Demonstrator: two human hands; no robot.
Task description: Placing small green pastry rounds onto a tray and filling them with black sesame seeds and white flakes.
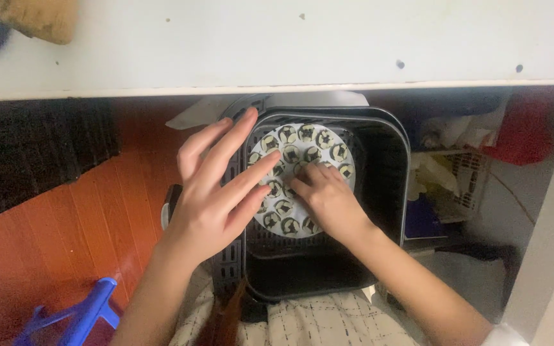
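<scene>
Item 1: white tabletop edge, running across the frame from 9 to 3 o'clock above everything else.

Item 2: orange-red floor, filling the 8 o'clock side, with a dark mat at 9 o'clock.

Item 3: black square fryer basket, at centre, resting on my lap over a checked cloth at 6 o'clock.

Item 4: my left hand, fingers spread and extended flat, hovering over the basket's 9 o'clock rim, fingertips reaching onto the round white paper liner.

Item 5: my right hand, curled, fingers drawn together and pressed down on the liner near its centre; whether it pinched a piece I could not tell.

Item 6: the liner, lying inside the basket toward its 12 o'clock wall.

Item 7: blue plastic stool, at 7 o'clock.

Item 8: small round pastries with dark centres, laid in rings on the liner, several hidden beneath my hands.
</scene>
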